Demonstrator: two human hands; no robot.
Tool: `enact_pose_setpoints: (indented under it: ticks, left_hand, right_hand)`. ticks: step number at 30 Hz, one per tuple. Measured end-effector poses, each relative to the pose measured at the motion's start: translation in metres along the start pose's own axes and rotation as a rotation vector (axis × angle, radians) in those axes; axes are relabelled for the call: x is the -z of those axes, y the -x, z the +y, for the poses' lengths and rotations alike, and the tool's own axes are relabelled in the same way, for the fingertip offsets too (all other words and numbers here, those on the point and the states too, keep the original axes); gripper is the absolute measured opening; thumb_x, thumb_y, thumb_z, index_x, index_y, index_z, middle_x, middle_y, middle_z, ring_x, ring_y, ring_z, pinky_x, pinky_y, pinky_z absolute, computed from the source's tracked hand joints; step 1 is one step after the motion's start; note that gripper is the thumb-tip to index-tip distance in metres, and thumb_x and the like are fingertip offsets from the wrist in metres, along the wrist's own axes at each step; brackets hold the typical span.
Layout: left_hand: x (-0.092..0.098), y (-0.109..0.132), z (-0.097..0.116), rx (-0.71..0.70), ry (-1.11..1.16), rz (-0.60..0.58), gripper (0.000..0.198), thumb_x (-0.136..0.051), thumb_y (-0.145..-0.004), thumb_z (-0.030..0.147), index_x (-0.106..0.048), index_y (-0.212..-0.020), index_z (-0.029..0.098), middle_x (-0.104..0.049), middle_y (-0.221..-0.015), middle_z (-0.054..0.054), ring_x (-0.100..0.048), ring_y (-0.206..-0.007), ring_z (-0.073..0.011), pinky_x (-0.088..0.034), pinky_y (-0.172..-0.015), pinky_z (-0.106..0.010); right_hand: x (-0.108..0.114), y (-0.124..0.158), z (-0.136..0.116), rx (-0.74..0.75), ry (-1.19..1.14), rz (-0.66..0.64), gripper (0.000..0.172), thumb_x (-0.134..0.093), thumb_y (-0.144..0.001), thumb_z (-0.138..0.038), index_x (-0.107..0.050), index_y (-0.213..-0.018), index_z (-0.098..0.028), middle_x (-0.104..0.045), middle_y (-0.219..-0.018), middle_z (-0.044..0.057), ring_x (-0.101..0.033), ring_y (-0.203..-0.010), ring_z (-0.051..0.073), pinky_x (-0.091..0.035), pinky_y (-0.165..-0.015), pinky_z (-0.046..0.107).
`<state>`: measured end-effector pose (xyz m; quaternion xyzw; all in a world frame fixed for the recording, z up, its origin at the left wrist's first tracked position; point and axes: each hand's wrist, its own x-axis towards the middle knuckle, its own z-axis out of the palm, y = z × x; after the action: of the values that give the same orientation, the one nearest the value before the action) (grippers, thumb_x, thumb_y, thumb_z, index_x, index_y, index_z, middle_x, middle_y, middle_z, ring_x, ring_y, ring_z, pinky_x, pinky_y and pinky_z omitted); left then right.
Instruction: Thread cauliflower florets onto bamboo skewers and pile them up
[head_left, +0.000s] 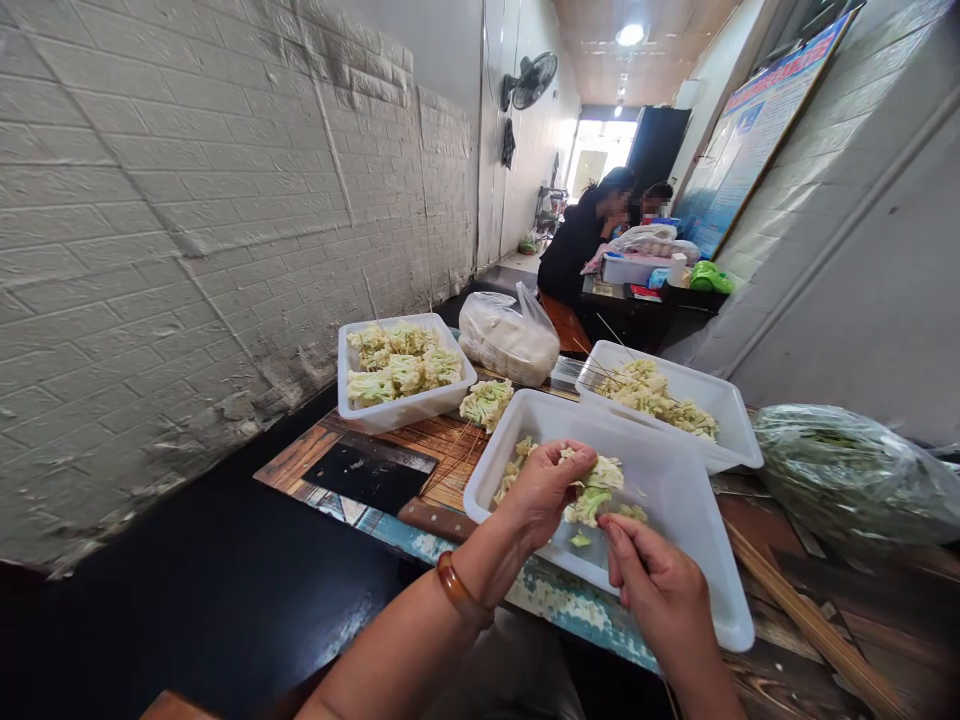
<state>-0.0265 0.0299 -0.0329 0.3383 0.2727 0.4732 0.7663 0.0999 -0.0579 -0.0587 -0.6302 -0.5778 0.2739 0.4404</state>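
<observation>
My left hand (pixel 546 488) is closed on a cauliflower floret (pixel 596 487) over the near white tray (pixel 679 520), which holds a few more florets. My right hand (pixel 654 585) sits just below and to the right, its fingers pinched together by the floret; what they hold is too thin to make out. A brown bangle (pixel 459 590) is on my left wrist. Several bamboo skewers (pixel 810 620) lie on the table to the right of the tray.
A white tray of skewered cauliflower (pixel 401 370) stands at the left by the brick wall, another (pixel 664 395) at the back right. A loose floret pile (pixel 486 400), a cleaver (pixel 367 478), a white bag (pixel 508 338) and a green bag (pixel 847 470) share the table. People sit further back.
</observation>
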Motion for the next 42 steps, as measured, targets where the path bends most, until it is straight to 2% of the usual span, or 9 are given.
enact_pose_setpoints:
  ticks: [3, 6, 10, 16, 23, 26, 31, 36, 42]
  left_hand:
    - [0.000, 0.002, -0.003, 0.016, 0.021, -0.031, 0.037, -0.081, -0.062, 0.038, -0.065, -0.086, 0.015, -0.063, -0.078, -0.002, -0.057, -0.069, -0.0105, -0.039, -0.063, -0.022]
    - [-0.002, 0.003, -0.004, 0.059, 0.010, -0.117, 0.037, -0.083, -0.060, 0.033, -0.067, -0.087, 0.013, -0.064, -0.079, -0.003, -0.057, -0.069, -0.0111, -0.040, -0.064, -0.023]
    - [-0.006, 0.004, -0.006, 0.105, 0.031, -0.178, 0.031, -0.082, -0.059, 0.029, -0.067, -0.079, 0.011, -0.062, -0.072, -0.002, -0.054, -0.061, -0.0095, -0.040, -0.062, -0.024]
    - [-0.010, 0.006, -0.009, 0.109, 0.014, -0.155, 0.025, -0.079, -0.060, 0.030, -0.066, -0.069, 0.011, -0.059, -0.063, -0.001, -0.050, -0.058, -0.0088, -0.036, -0.059, -0.024]
    - [-0.011, 0.000, -0.015, -0.001, -0.026, -0.002, 0.024, -0.078, -0.058, 0.030, -0.067, -0.068, 0.011, -0.059, -0.063, 0.000, -0.044, -0.057, -0.0086, -0.031, -0.057, -0.024]
    - [-0.011, -0.001, -0.018, 0.006, -0.025, -0.037, 0.025, -0.078, -0.057, 0.031, -0.065, -0.064, 0.012, -0.057, -0.060, 0.000, -0.043, -0.056, -0.0084, -0.030, -0.057, -0.024]
    - [-0.012, 0.000, -0.019, 0.021, -0.033, -0.071, 0.023, -0.077, -0.057, 0.030, -0.063, -0.059, 0.012, -0.055, -0.058, 0.000, -0.042, -0.054, -0.0086, -0.030, -0.058, -0.025]
    - [-0.014, 0.002, -0.019, 0.030, -0.034, -0.063, 0.022, -0.076, -0.058, 0.027, -0.060, -0.057, 0.012, -0.055, -0.058, 0.000, -0.042, -0.056, -0.0085, -0.030, -0.059, -0.026]
    - [-0.015, 0.004, -0.022, 0.039, -0.061, -0.050, 0.026, -0.079, -0.056, 0.028, -0.058, -0.055, 0.013, -0.050, -0.054, 0.003, -0.039, -0.054, -0.0072, -0.029, -0.060, -0.025]
  right_hand:
    - [0.000, 0.001, -0.001, -0.054, -0.070, 0.057, 0.045, -0.049, -0.086, -0.054, -0.071, -0.096, -0.017, -0.052, -0.049, -0.004, -0.047, -0.040, 0.012, -0.040, -0.045, 0.024]
    - [0.000, 0.000, -0.001, -0.083, -0.117, 0.115, 0.047, -0.051, -0.084, -0.057, -0.072, -0.094, -0.017, -0.051, -0.049, -0.004, -0.046, -0.039, 0.012, -0.038, -0.043, 0.024]
    - [0.002, -0.003, 0.005, -0.098, -0.122, 0.057, 0.047, -0.052, -0.083, -0.058, -0.072, -0.095, -0.017, -0.053, -0.050, -0.003, -0.048, -0.041, 0.013, -0.041, -0.044, 0.025]
    - [0.005, -0.003, 0.009, -0.099, -0.119, 0.037, 0.045, -0.052, -0.083, -0.057, -0.072, -0.095, -0.017, -0.056, -0.053, -0.002, -0.050, -0.041, 0.013, -0.042, -0.043, 0.025]
    - [-0.001, 0.000, -0.003, 0.015, 0.006, 0.113, 0.044, -0.045, -0.089, -0.054, -0.072, -0.089, -0.018, -0.050, -0.046, -0.004, -0.050, -0.042, 0.014, -0.041, -0.046, 0.025]
    - [-0.002, 0.001, -0.002, 0.070, 0.079, 0.167, 0.045, -0.046, -0.088, -0.054, -0.073, -0.086, -0.019, -0.055, -0.048, -0.001, -0.050, -0.043, 0.014, -0.041, -0.045, 0.025]
    - [-0.001, 0.005, 0.000, 0.066, 0.156, 0.238, 0.047, -0.042, -0.089, -0.055, -0.073, -0.082, -0.020, -0.062, -0.055, 0.002, -0.055, -0.048, 0.016, -0.040, -0.045, 0.024]
    - [0.000, 0.005, -0.004, 0.095, 0.161, 0.246, 0.047, -0.042, -0.090, -0.054, -0.073, -0.082, -0.019, -0.056, -0.049, 0.000, -0.054, -0.046, 0.016, -0.040, -0.045, 0.024]
    - [-0.001, 0.004, -0.005, 0.050, 0.094, 0.241, 0.047, -0.044, -0.089, -0.054, -0.071, -0.077, -0.018, -0.049, -0.045, -0.003, -0.047, -0.042, 0.013, -0.038, -0.044, 0.023]
